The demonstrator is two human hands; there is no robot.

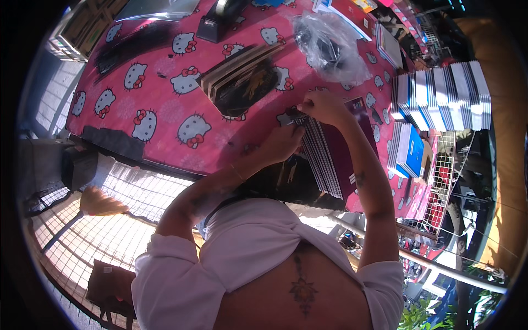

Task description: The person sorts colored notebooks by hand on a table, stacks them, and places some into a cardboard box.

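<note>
Stack of purple spiral-bound notebooks (323,159) lies at the near edge of the pink-patterned worktop (165,151). Left hand (284,142) and right hand (324,107), fingers curled, meet at the stack's far end; cannot tell what either grips. Crumpled clear plastic bag (333,52) sits beyond; rows of notebooks (443,99) stand rightward.

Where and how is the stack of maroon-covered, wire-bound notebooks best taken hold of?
Probably by the near end of the maroon notebook stack, from the person's side: that end is bare, while the left hand and right hand are at the far end. Press on the flat cover; the ridged coils along the left look less even.
</note>
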